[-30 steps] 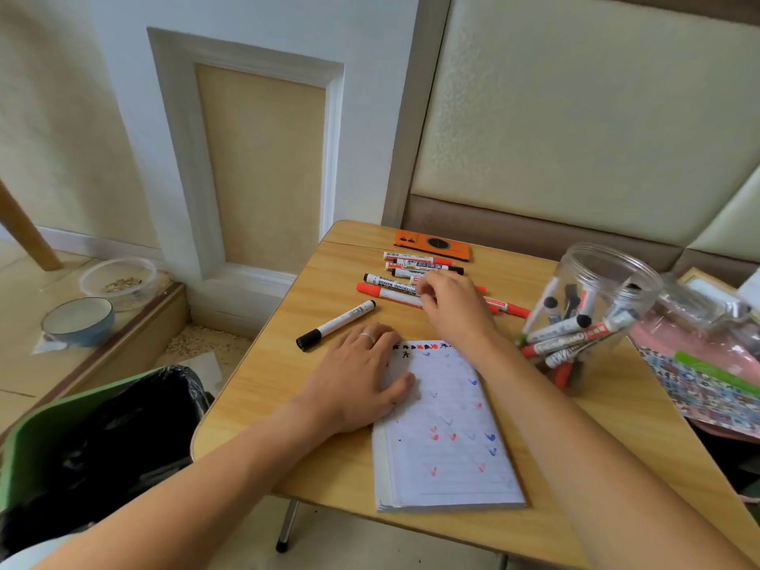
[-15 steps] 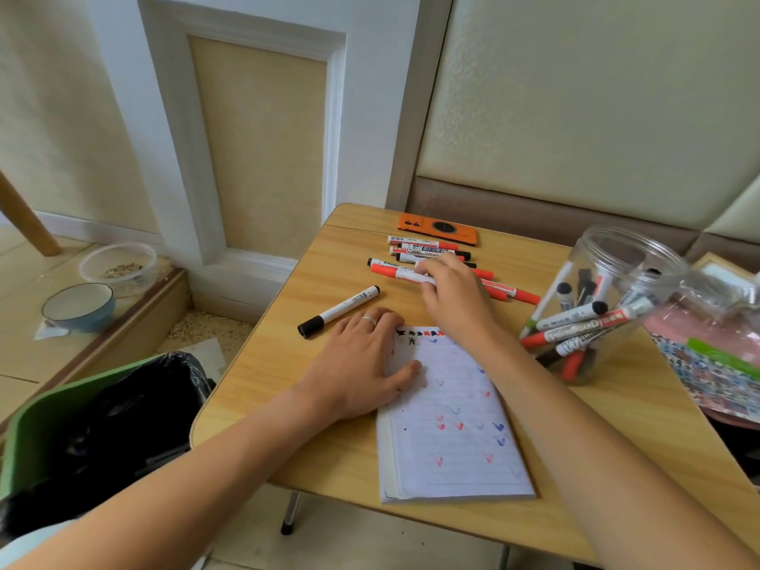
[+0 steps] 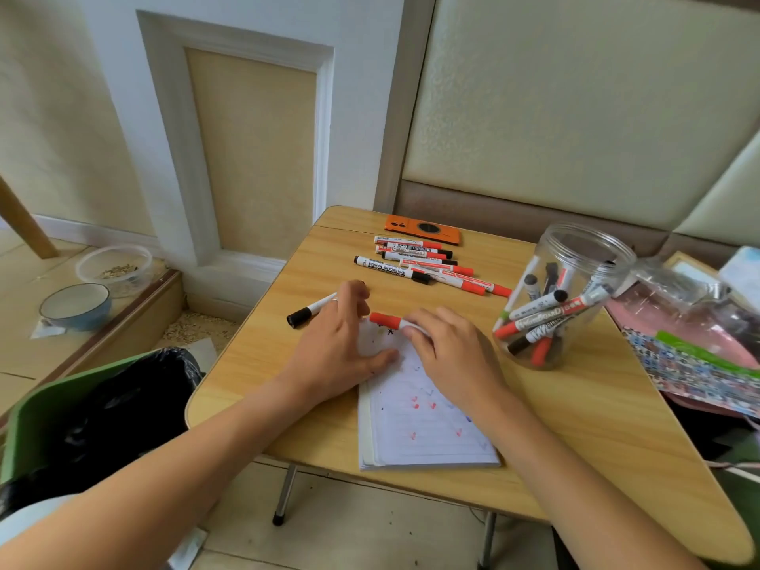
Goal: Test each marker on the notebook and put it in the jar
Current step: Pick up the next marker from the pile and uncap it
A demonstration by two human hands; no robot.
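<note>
Roughly half done: several markers sit in the jar [image 3: 575, 298], far right of the notebook [image 3: 423, 421]. A row [image 3: 427, 265] is left untested. Red marker [image 3: 386, 320] is gripped by the right hand [image 3: 448, 355] over the notebook; its cap is reached for by the left hand [image 3: 341, 347], fingers loosely curled.

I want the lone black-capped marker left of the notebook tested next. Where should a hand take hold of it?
Grip the black-capped marker on its white barrel, just behind the cap, coming from above. It lies flat on the table, alone, cap pointing down-left; its far end is hidden behind the left hand, which should probably lift away first.
</note>
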